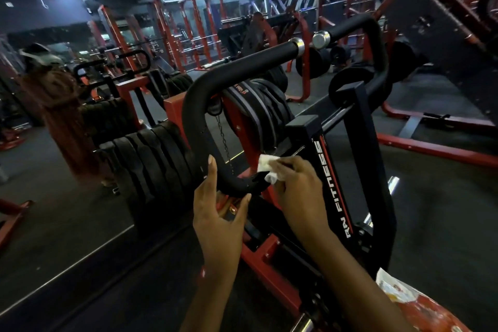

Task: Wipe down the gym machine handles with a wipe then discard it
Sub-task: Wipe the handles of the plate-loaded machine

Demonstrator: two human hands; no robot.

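Head view: right hand pinching white wipe, pressed against lower curve of black padded handle. Left hand open, fingers spread, cupping handle bend just left of wipe. Orange-white packet below right forearm.

Only one view is given — a wide-angle camera worn on the head, aimed forward and down, tilted a bit so the gym floor slants. The near black handle is seen from close up, just past both hands at bottom centre. Far racks and ceiling lights are caught along the top — edges are bent by the lens.
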